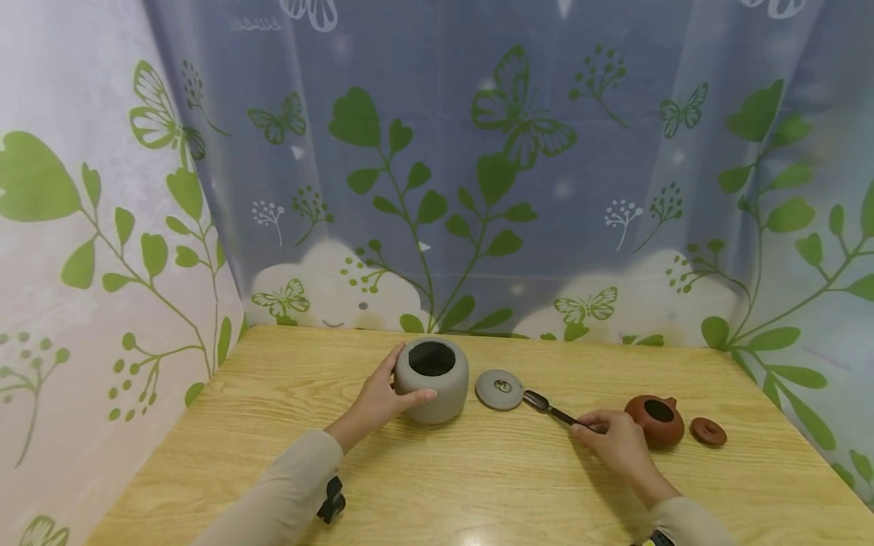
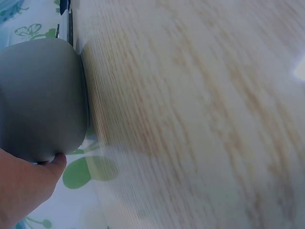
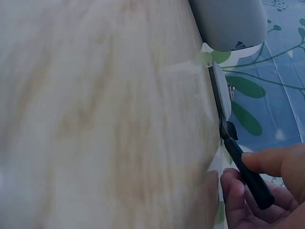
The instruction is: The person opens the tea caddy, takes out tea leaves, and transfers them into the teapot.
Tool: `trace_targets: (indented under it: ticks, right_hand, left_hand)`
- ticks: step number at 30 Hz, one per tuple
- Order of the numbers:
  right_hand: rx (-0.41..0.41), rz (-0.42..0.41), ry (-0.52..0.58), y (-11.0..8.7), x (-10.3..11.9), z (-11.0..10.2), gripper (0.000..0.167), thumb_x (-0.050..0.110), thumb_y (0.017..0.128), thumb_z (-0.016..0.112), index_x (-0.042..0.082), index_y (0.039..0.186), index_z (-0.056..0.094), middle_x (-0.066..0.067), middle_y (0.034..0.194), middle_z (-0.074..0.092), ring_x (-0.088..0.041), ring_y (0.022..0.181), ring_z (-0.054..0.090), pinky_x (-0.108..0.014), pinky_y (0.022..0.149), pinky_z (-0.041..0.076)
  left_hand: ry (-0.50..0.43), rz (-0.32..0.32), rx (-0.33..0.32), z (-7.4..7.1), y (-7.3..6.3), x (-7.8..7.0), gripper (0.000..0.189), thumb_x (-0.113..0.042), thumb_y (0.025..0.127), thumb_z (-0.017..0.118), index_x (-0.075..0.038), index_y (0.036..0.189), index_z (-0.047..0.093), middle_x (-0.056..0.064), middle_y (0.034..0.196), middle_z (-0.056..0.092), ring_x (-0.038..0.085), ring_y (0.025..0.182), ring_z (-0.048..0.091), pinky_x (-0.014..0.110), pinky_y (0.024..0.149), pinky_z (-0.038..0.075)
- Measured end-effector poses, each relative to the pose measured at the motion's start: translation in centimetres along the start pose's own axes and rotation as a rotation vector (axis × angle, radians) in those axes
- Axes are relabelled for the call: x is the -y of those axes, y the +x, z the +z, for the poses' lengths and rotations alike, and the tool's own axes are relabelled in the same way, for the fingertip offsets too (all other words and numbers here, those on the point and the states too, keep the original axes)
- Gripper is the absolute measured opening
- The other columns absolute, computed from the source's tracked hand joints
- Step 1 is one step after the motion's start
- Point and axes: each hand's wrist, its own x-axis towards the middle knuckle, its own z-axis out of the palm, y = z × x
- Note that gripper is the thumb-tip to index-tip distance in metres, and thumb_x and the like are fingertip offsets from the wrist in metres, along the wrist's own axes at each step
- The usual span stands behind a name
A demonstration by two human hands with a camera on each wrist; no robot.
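My left hand [image 1: 382, 398] grips a grey, round-shouldered jar [image 1: 437, 394], thumb across its near side and fingers round its left side. The jar's wide mouth is uncovered and its inside looks dark. In the left wrist view the thumb presses against the jar's smooth wall [image 2: 43, 100]. Between thumb and fingers, my right hand [image 1: 617, 444] pinches the dark handle of a small tea scoop [image 3: 245, 171]. Its scooped end points left, right at the edge of a round grey lid [image 1: 499, 390] with a small metal ring on top.
A reddish-brown clay teapot [image 1: 655, 422] with its mouth uncovered stands just beyond my right hand. Its small round lid [image 1: 708, 431] lies to the right. All stand on a wooden table [image 1: 464, 485], with a leaf-patterned curtain [image 1: 437, 189] behind it and at both sides.
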Motion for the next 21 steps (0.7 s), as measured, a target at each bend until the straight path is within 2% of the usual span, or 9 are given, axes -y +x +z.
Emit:
trace_targets:
  ticks: [6, 21]
  right_hand:
    - [-0.011, -0.059, -0.078, -0.02, -0.04, -0.07, 0.019, 0.019, 0.085, 0.074, 0.002, 0.094, 0.073, -0.005, 0.082, 0.070, -0.016, 0.072, 0.063, -0.032, 0.061, 0.049]
    - [0.043, -0.033, -0.119, -0.28, 0.23, -0.29, 0.017, 0.019, 0.082, 0.076, 0.004, 0.089, 0.072, 0.000, 0.077, 0.068, -0.014, 0.071, 0.060, -0.031, 0.061, 0.047]
  left_hand:
    - [0.003, 0.005, -0.005, -0.09, -0.41, -0.62, 0.098, -0.023, 0.082, 0.078, -0.004, 0.154, 0.013, 0.018, 0.156, 0.021, 0.037, 0.143, 0.021, 0.056, 0.109, 0.031]
    - [-0.004, -0.013, 0.000, -0.04, -0.42, -0.63, 0.098, -0.022, 0.082, 0.078, -0.007, 0.155, 0.013, 0.017, 0.157, 0.021, 0.036, 0.143, 0.021, 0.057, 0.109, 0.029]
